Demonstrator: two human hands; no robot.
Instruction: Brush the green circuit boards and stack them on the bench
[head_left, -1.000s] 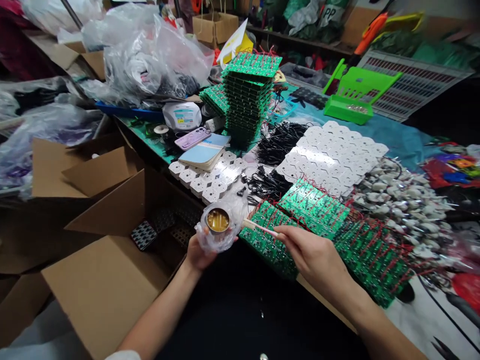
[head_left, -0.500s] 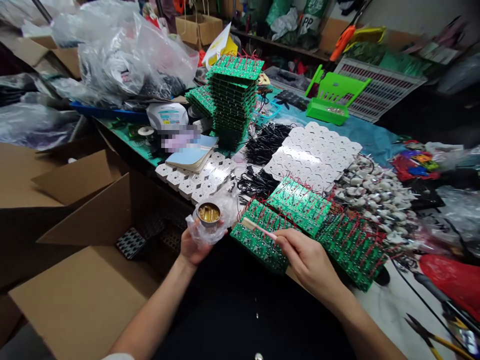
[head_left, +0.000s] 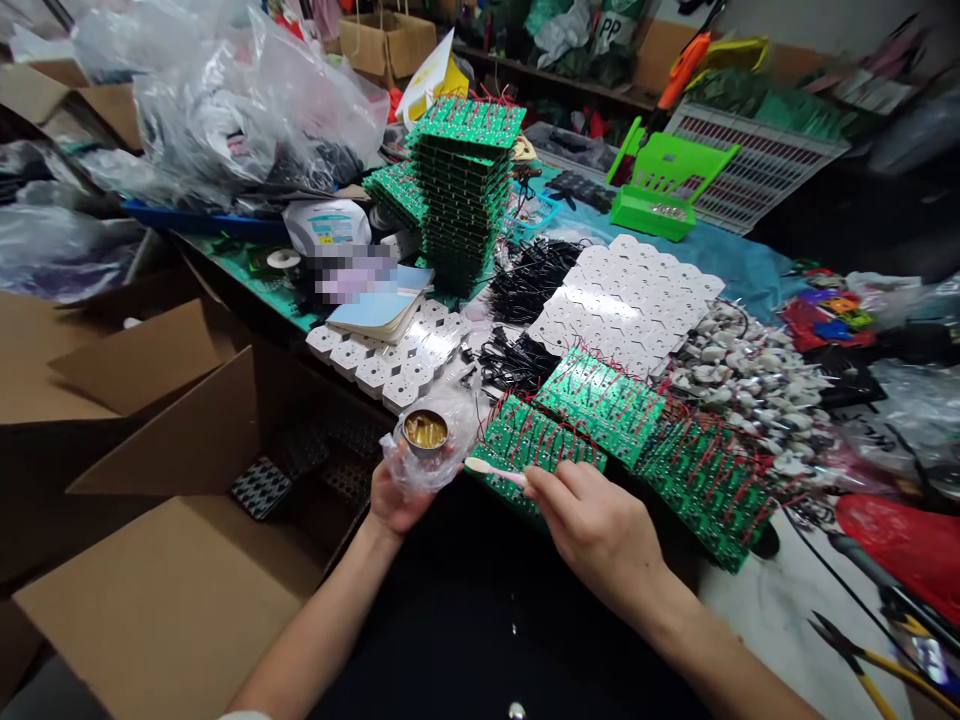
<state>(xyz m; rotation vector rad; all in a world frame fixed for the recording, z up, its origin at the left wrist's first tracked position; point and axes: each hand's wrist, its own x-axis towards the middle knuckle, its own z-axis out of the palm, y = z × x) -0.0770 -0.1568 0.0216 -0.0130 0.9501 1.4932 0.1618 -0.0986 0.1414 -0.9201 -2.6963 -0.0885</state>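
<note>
My left hand (head_left: pixel 396 498) is closed under a small round tin of amber paste (head_left: pixel 425 431) that sits in a clear plastic bag, held up at the table's near edge. My right hand (head_left: pixel 592 525) pinches a thin pale stick (head_left: pixel 495 470), whose tip points left toward the tin and stops just short of it. Directly behind the stick lie green circuit boards with red wires (head_left: pixel 607 420), spread flat on the table.
A tall stack of green boards (head_left: pixel 465 190) stands at the back. White hexagonal panels (head_left: pixel 630 300), black wire bundles (head_left: pixel 536 280), a blue notebook (head_left: pixel 379 305) and white parts (head_left: pixel 750 385) cover the table. Open cardboard boxes (head_left: pixel 180 560) are on the left. Pliers (head_left: pixel 862 660) lie at right.
My right hand has drawn the stick leftward, bringing its tip closer to the tin. The view has shifted a little; the left hand keeps the tin in about the same place.
</note>
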